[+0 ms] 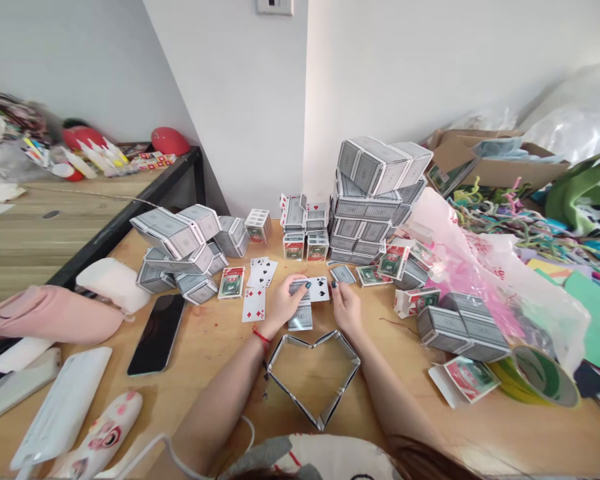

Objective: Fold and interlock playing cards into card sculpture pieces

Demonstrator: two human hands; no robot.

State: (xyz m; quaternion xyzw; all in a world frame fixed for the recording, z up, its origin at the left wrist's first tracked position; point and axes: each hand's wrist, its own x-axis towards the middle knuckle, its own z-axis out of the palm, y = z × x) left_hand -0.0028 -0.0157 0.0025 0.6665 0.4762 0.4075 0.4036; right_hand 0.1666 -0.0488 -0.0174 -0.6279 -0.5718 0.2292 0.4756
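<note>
Just beyond the heart-shaped frame of joined cards [350, 393], my left hand [284, 303] has its thumb over grey-backed playing cards [301, 317]. A face-up spade playing card [320, 289] sticks out sideways between my two hands. My right hand [347, 307] is closed in a pinch at that card's right edge; its fingertips partly hide the contact. Left of my left hand lie a red diamond card [254, 305] and black-suit cards [263, 272], face up. Another card [343, 274], back up, lies behind my right hand.
Stacked card blocks stand at the left [175, 233] and in a taller tower [365, 200] behind. Card boxes [231, 283], a black phone [157, 335], a pink pouch [55, 315], yellow-green tape [535, 377], plastic bags [480, 253] and a paired card block [463, 327] surround the work area.
</note>
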